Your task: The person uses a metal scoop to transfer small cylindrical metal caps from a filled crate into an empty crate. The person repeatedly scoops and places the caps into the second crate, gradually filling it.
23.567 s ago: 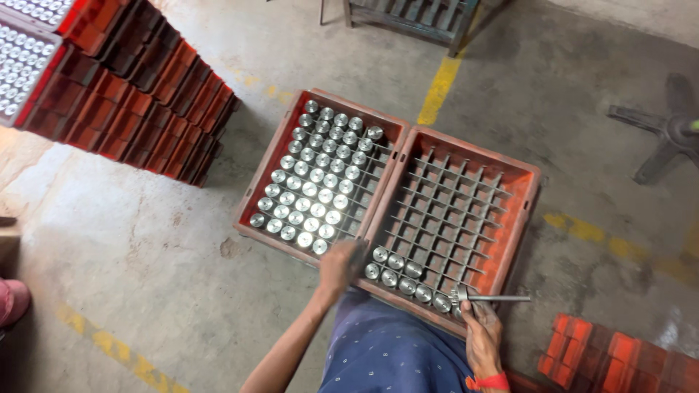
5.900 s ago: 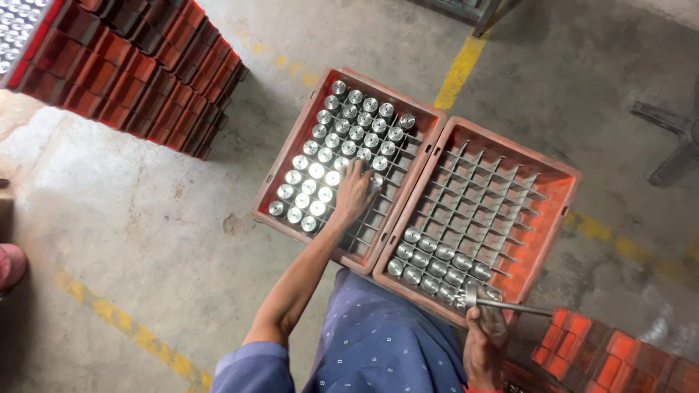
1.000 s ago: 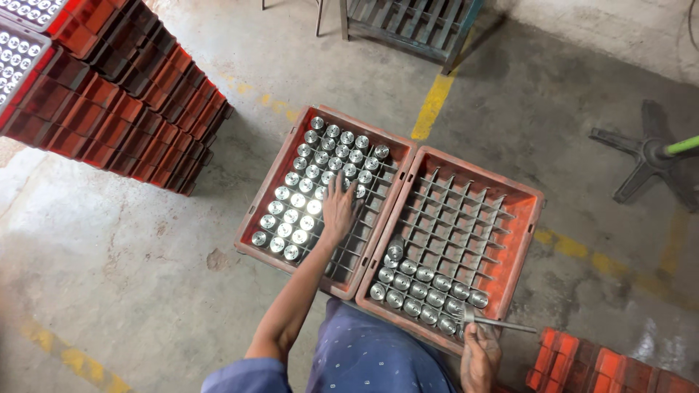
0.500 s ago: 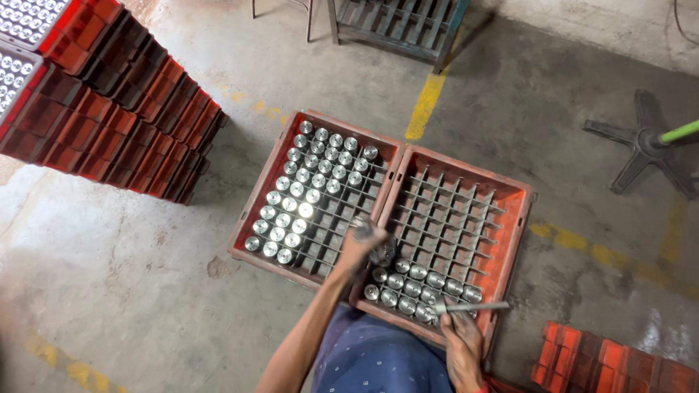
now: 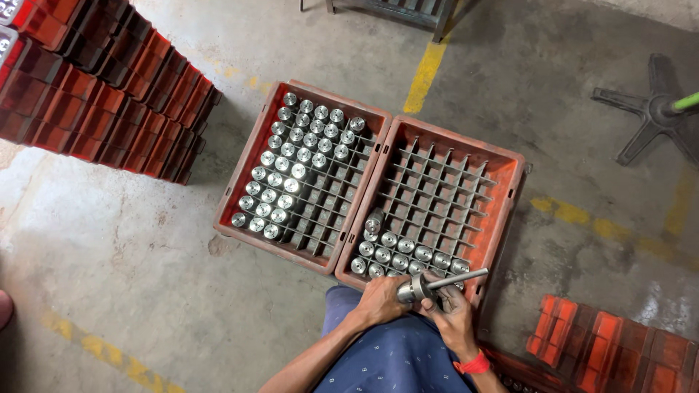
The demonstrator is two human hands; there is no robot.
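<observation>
Both my hands meet low in the middle of the frame, just below the near edge of the right-hand crate (image 5: 510, 218). My left hand (image 5: 378, 300) is closed around a short metal cylinder (image 5: 409, 290), and my right hand (image 5: 453, 313) is closed on a thin metal rod (image 5: 459, 277) whose near end sits at the cylinder's face. The rod's long axis runs from the cylinder up and to the right, rising a little toward the crate's lower right corner. The cylinder lies directly between the two hands, touching the left palm side; the right hand is just beside it, lower right. Straight above my grip, the crate's nearest two rows hold finished-looking cylinders, and one more stands alone a row further up; the empty cells lie beyond, toward upper right. The left-hand crate (image 5: 247, 167), mostly full, sits upper left of my hands.
</observation>
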